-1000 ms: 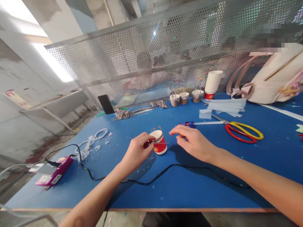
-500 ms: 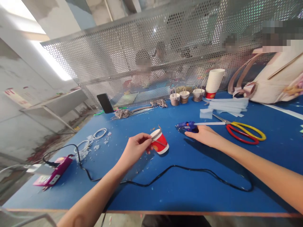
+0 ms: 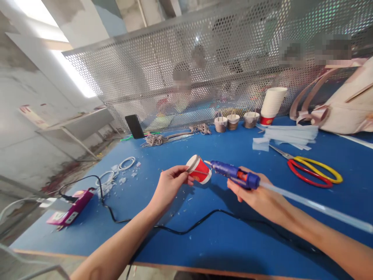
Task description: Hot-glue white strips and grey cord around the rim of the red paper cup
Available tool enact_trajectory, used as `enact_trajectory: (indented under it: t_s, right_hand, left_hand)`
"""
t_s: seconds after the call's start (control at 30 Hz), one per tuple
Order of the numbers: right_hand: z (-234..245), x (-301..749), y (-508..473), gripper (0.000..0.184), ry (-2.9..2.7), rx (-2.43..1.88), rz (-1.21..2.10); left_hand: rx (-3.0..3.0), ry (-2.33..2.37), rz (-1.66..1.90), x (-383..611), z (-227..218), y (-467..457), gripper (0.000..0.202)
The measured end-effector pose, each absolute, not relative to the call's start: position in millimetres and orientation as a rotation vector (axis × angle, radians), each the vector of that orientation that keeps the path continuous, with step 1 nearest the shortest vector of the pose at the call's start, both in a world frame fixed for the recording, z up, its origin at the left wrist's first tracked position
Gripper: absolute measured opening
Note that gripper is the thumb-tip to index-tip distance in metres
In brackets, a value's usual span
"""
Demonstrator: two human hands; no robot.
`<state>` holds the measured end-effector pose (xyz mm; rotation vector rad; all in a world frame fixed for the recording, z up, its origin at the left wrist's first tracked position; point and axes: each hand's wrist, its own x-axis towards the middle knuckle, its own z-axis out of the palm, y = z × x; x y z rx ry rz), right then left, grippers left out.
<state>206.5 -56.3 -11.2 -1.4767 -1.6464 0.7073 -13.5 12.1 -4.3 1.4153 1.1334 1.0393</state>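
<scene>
My left hand [image 3: 171, 186] pinches the rim of a small red paper cup [image 3: 198, 169], held tilted above the blue table [image 3: 204, 241]. A thin strand lies across the cup's side under my fingers. My right hand [image 3: 256, 192] grips a blue hot glue gun [image 3: 233, 173] with a long clear glue stick [image 3: 314, 204] trailing from its back. The gun's nozzle points left and sits right at the cup's side. A black cord [image 3: 175, 229] runs from the gun across the table.
Red and yellow scissors [image 3: 314, 173] and cut white strips [image 3: 288, 134] lie at right, behind them a cup stack [image 3: 272, 104] and three wrapped cups [image 3: 233, 121]. A pink power strip [image 3: 71, 208] lies left. A perforated metal screen [image 3: 175, 77] has people behind it.
My right hand reached to the glue gun on the table, picked it up and brought its nozzle to the cup. My left hand tilted and lifted the cup.
</scene>
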Motion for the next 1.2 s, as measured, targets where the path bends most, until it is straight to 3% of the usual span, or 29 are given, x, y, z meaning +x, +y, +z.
enact_trajectory:
  t_s: [0.23, 1.2]
  right_hand:
    - [-17.3, 193.8, -60.8, 0.025, -1.823, -1.344, 0.478]
    - [-34.2, 190.6, -59.5, 0.016, -1.998, -1.238, 0.124]
  left_hand:
    - [1.384, 1.159, 1.040, -5.8, -5.0, 6.2, 0.018]
    - [1.390, 1.133, 1.029, -0.5, -6.7, 0.5, 0.014]
